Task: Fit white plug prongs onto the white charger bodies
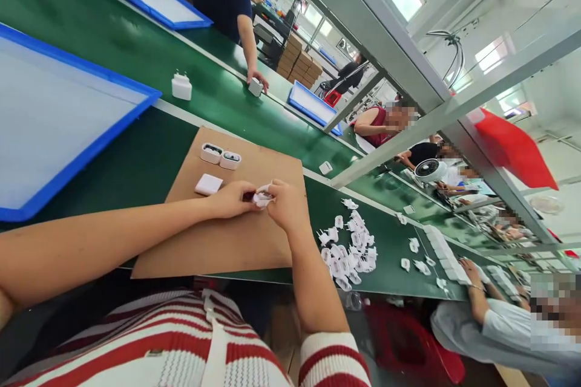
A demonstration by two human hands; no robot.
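Observation:
Over a brown cardboard sheet (218,248), my left hand (235,199) and my right hand (287,205) meet. Pinched between both sets of fingers is a small white charger plug part (262,199), partly hidden by them. Behind my left hand, two white charger housings (212,153) stand side by side with their open tops showing dark insides. A closed white charger block (209,184) lies by my left wrist. To the right of my right forearm is a heap of white plug parts (347,254), several with pins showing.
A green conveyor belt (136,60) runs past, carrying a white charger (181,86) with two pins. A blue-rimmed tray (68,97) is at the left. Across the belt, a person's hand (256,80) touches a charger. Metal framing (385,145) slants overhead; another worker (476,290) sits right.

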